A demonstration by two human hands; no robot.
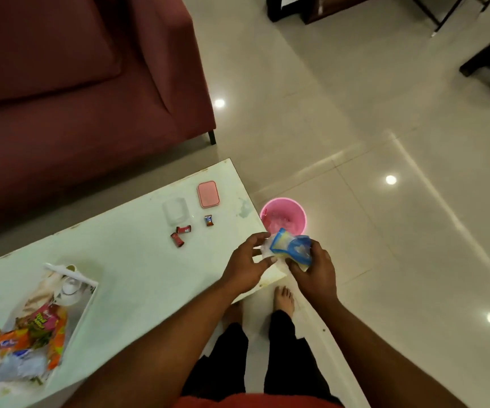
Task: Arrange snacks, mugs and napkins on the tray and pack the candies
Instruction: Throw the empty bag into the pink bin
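Orange and pink snack packets [36, 328] fill the white tray [89, 293] at the lower left of the frame, with a white mug [70, 285] lying at its far end and a pale, blurred packet, perhaps the napkins, at its near end. Right of the tray, toward the middle of the glossy white table [126, 260], lie three wrapped candies: two red ones [180, 234] close together and one orange and blue candy [208, 220] just beyond. Behind them sit a clear container [175, 212] and its pink lid [207, 194], side by side and apart.

Further right, over the table's corner, the left hand [245, 265] curls loosely, fingertips pinching the white edge of a blue and yellow wrapper [289, 250]. The right hand [316, 273] closes firmly round the wrapper's other side. A pink bin [284, 217] stands on the floor just past the hands.

The step seems to be discarding this empty wrapper. To do it well, the person should crumple it tight so it drops cleanly, release directly above the bin's mouth, then return for the candies and gather all three into the container before pressing on the lid.

The table's edges look chipped and stained. A maroon sofa [76, 98] fills the upper left, cream floor tiles [385, 231] reflect ceiling lights, and dark furniture legs [488, 69] show at the upper right.
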